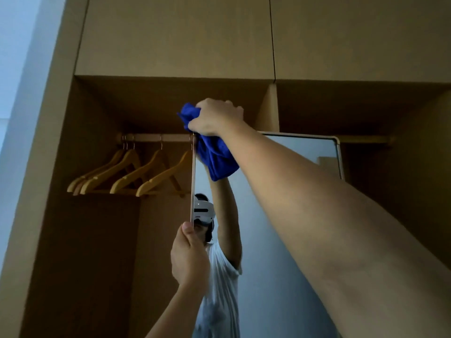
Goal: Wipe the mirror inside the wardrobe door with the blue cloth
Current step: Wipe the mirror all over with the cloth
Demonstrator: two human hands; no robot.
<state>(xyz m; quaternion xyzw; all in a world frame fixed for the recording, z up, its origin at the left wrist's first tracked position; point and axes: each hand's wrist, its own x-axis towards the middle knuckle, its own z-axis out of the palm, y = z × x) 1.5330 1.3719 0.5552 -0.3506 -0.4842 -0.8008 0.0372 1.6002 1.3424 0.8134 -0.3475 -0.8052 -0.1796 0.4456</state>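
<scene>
The person stands close to the open wardrobe (48, 167) with both arms raised. The right hand (216, 117), up at about twelve o'clock from the middle of the scene, has its fingers curled round a bunched blue cloth (214, 157) and holds it against the top left corner of the mirror (280, 240); part of the cloth sticks out above the knuckles and a longer fold hangs down below the wrist over the glass. The mirror is a tall panel with a pale, rounded frame, seen at an angle, its upper right corner out at about two o'clock. The left hand (189, 257), lower down at about six o'clock, grips the mirror's near left edge, the thumb lying on the thin frame and the fingers wrapped round behind it where they are hidden. In the glass shows the reflection of the person in a white T-shirt with a white headset, one arm lifted to the cloth. To the left, at about nine o'clock, a hanging rail (156, 137) runs across the compartment, and several wooden hangers (127, 174) hang from it, bunched close together and all empty. Above the compartments are shut upper cabinet doors (175, 35), and at the far left edge a strip of pale wall (14, 69).
</scene>
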